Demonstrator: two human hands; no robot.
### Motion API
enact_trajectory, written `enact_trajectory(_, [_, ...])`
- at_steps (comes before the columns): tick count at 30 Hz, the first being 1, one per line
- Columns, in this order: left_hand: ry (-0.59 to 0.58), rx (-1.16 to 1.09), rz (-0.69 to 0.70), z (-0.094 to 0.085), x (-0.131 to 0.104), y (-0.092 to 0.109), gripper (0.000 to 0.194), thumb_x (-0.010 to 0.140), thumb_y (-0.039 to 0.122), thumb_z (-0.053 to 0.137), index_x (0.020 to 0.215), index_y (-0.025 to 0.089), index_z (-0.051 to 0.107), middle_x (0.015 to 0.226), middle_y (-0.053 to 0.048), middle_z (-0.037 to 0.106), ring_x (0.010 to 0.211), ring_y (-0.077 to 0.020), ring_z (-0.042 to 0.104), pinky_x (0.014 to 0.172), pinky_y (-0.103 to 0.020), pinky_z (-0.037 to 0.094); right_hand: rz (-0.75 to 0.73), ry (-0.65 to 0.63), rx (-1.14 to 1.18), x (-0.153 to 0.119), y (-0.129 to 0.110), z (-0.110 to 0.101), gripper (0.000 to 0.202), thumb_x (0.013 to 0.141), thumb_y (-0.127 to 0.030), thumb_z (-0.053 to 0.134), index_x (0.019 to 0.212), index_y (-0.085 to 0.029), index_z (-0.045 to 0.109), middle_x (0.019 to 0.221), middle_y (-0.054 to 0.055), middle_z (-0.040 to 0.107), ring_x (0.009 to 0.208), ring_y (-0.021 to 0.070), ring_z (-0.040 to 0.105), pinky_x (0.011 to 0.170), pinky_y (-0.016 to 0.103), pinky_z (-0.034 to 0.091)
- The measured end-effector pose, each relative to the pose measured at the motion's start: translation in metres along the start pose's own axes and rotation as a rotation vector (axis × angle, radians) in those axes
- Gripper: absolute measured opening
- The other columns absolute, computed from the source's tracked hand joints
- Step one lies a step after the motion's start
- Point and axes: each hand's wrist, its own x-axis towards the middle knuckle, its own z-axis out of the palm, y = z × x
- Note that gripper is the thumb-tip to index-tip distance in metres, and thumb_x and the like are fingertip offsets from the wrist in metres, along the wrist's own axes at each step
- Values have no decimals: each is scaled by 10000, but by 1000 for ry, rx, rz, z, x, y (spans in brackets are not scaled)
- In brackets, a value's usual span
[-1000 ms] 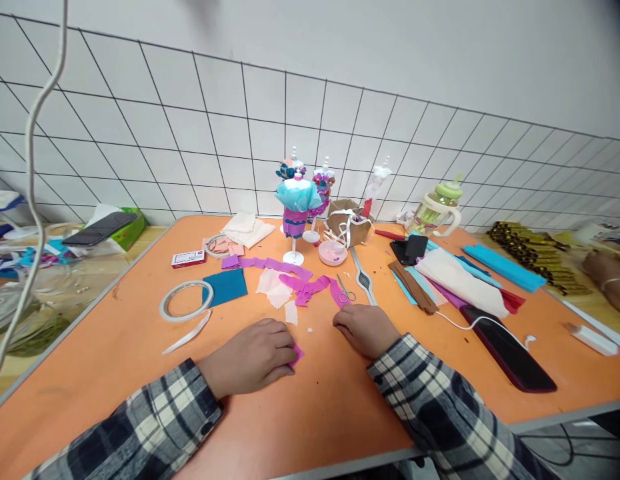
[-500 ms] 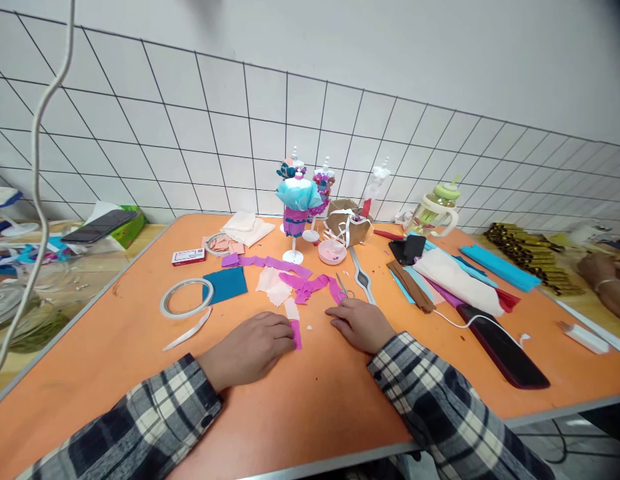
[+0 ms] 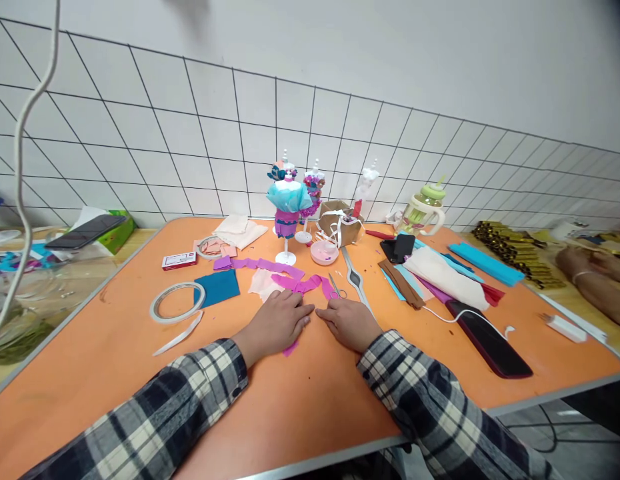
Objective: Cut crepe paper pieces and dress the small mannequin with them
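Observation:
My left hand (image 3: 275, 322) lies on the orange table, palm down and fingers apart, over a small magenta paper piece (image 3: 291, 349) whose lower end shows beneath it. Close by on the right, my right hand (image 3: 353, 325) rests on the tabletop, index finger pointing at the left hand; its other fingers are partly folded. Beyond my hands lie magenta crepe paper strips (image 3: 305, 285), pale pink paper (image 3: 263, 285) and small scissors (image 3: 335, 287). Behind them stands a small dress form (image 3: 287, 217) in purple and light blue paper.
Left of my hands are a tape roll (image 3: 155, 303), a blue paper square (image 3: 223, 287) and a small box (image 3: 179, 261). A pink bowl (image 3: 324, 253) and a paper bag (image 3: 354, 235) stand behind. Rightward are a phone (image 3: 495, 347), rolled papers (image 3: 447, 283) and a green-lidded bottle (image 3: 423, 210).
My left hand has moved right and forward, now covering part of the pink and magenta paper near my right hand. My right hand has hardly moved. The view has shifted slightly.

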Motion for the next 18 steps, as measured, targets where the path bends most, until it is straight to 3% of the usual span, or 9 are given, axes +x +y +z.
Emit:
enact_trajectory(10, [15,81,52,7,3,-8,324,977,363,384,1148,316,655,849,-51,596,833,-237,501,750,-405,301,-3,-17,21,0,3,0,345,994,-336,345,1161,-303,645,930,61,635,843,188,603,647,274,387])
enact_trajectory(15, [24,105,56,7,2,-7,318,981,359,382,1137,318,656,860,-49,604,852,-244,503,785,-417,309,82,19,175,-6,26,1,359,918,-309,510,1271,-296,573,1106,46,646,973,183,610,744,276,426])
enact_trajectory(18, [38,110,63,11,1,-7,308,982,347,397,1170,295,635,899,-50,624,874,-241,520,817,-424,319,137,109,227,-10,37,2,351,909,-291,515,1251,-255,584,1079,43,667,946,173,618,757,274,428])
